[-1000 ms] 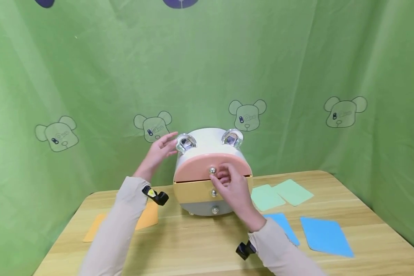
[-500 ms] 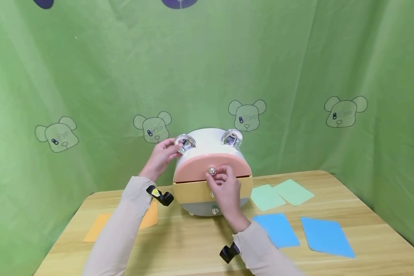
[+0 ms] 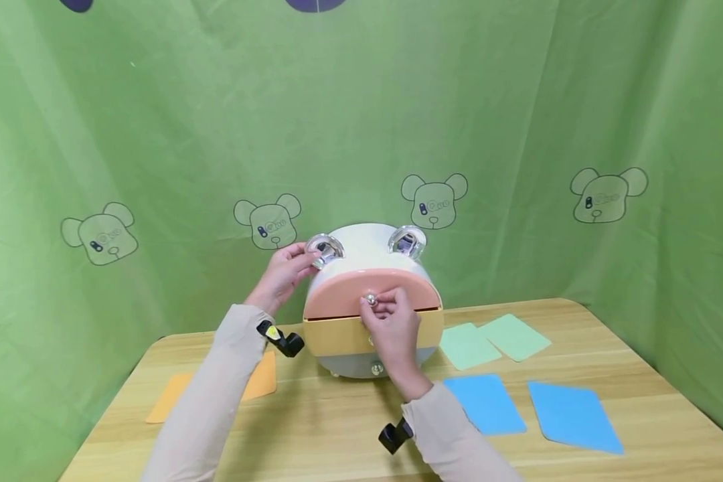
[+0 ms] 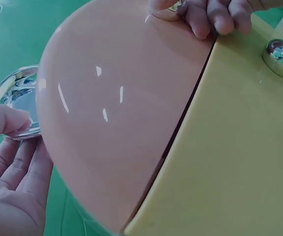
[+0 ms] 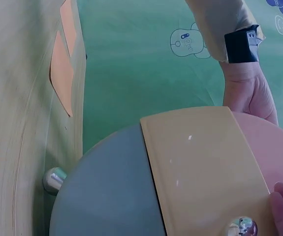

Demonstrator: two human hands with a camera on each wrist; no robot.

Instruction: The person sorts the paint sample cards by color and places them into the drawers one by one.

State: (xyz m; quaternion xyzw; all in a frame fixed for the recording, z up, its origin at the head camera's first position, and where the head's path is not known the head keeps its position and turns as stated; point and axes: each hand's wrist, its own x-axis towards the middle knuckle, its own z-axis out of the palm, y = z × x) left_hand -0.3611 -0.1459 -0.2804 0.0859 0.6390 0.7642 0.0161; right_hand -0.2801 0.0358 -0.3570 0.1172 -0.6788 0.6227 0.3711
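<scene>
A small rounded drawer box stands on the table, with a white top [image 3: 364,248] and two shiny silver ears. Its front has a pink drawer [image 3: 334,292], a yellow drawer [image 3: 331,337] and a grey drawer [image 3: 349,365], each with a silver knob. My left hand [image 3: 282,276] holds the left ear [image 4: 20,93], thumb on its front and fingers behind or below it. With thumb and fingertips, my right hand [image 3: 395,331] pinches the pink drawer's knob [image 3: 370,299]. A thin dark gap runs between the pink and yellow drawers. The right hand partly covers the yellow drawer's knob in the head view.
Two light green cards [image 3: 514,337] and two blue cards [image 3: 575,416] lie on the wooden table [image 3: 313,442] to the right. Orange cards [image 3: 261,376] lie on the left, partly behind the left forearm. A green curtain [image 3: 361,120] hangs behind and at the sides.
My left hand has gone from spread fingers beside the left ear to gripping it. The right hand has shifted slightly left and taken the top knob. The drawers look unmoved.
</scene>
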